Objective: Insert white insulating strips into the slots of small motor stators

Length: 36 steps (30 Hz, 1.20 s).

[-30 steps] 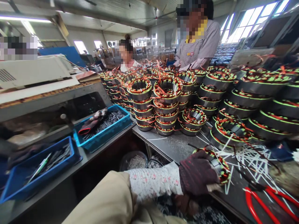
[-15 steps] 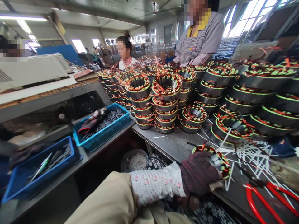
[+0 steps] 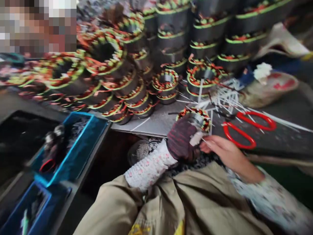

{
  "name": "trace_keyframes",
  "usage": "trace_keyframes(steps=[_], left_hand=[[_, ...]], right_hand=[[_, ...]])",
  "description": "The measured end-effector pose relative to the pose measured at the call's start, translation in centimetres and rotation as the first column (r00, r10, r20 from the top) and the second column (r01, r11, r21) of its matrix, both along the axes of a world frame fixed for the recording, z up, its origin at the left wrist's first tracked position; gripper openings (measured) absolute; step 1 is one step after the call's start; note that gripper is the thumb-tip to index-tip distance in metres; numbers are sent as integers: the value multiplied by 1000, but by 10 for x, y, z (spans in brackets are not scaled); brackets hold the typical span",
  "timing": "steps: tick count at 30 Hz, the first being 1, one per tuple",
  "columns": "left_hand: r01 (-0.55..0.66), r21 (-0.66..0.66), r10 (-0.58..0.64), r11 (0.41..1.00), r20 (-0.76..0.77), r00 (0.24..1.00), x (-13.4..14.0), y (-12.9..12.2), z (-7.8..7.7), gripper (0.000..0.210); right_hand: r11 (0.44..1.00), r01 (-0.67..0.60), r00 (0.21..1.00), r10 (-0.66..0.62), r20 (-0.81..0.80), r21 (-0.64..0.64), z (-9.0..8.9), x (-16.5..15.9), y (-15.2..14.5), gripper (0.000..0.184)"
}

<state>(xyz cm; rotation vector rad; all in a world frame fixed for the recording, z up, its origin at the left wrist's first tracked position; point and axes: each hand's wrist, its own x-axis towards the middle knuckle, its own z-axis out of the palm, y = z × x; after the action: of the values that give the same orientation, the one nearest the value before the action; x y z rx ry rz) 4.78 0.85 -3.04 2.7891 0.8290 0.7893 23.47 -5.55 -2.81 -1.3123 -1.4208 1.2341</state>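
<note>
A wound motor stator (image 3: 203,118), with orange windings and yellow-green edging, lies at the front edge of the bench. My left hand (image 3: 182,138), in a dark maroon knitted glove, is closed against its near side and hides part of it. A pale covering shows at one fingertip of that hand. Just right of it my bare right hand (image 3: 221,147) pinches a thin pale strand, blurred and close to the left fingertips. Red-handled scissors (image 3: 239,135) lie on the bench beyond my right hand.
Stacked stators (image 3: 137,94) fill the back of the bench. White strips (image 3: 227,94) lie in a heap near a stained cloth bundle (image 3: 271,88). At left stand a light-blue bin (image 3: 84,150) and a darker blue bin (image 3: 44,212). A bowl of white bits (image 3: 141,150) sits below the bench edge.
The view has swung down and to the right. My right hand now shows, raised beside the left with its fingers pinched. My left hand stays at the stator.
</note>
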Motion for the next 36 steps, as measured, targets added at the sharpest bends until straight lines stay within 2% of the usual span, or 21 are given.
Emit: trace_keyframes(steps=[1, 3, 6, 8, 12, 17, 20, 29, 36], left_hand=[[-2, 26, 0, 1000, 54, 999, 0, 1, -2, 36], [3, 75, -15, 997, 160, 987, -1, 4, -3, 40], [29, 88, -45, 996, 195, 980, -2, 5, -2, 48], [4, 81, -18, 997, 172, 985, -1, 3, 0, 44], [-69, 118, 46, 991, 194, 980, 4, -2, 2, 27], [-117, 108, 103, 987, 126, 987, 4, -6, 2, 64], [-96, 68, 90, 993, 89, 992, 2, -5, 1, 76], [-125, 148, 110, 981, 105, 988, 4, -3, -4, 78], [-113, 90, 99, 990, 141, 985, 0, -4, -7, 72]], right_hand=[[998, 9, 1000, -11, -21, -61, 1, -7, 3, 46], [996, 36, 999, -38, -19, -84, 1, -13, 5, 43], [989, 149, 986, -150, 74, 25, 5, -6, -5, 36], [979, 188, 970, -197, 143, 74, 10, 4, -14, 37], [994, 109, 969, -113, 220, 28, 15, 21, -22, 33], [997, 75, 966, -73, 249, 4, 10, 24, -20, 29], [996, 92, 964, -91, 252, 5, 8, 22, -16, 29], [992, 124, 966, -115, 231, -27, 14, 20, -19, 26], [994, 106, 983, -109, 145, 22, 0, 3, 5, 37]])
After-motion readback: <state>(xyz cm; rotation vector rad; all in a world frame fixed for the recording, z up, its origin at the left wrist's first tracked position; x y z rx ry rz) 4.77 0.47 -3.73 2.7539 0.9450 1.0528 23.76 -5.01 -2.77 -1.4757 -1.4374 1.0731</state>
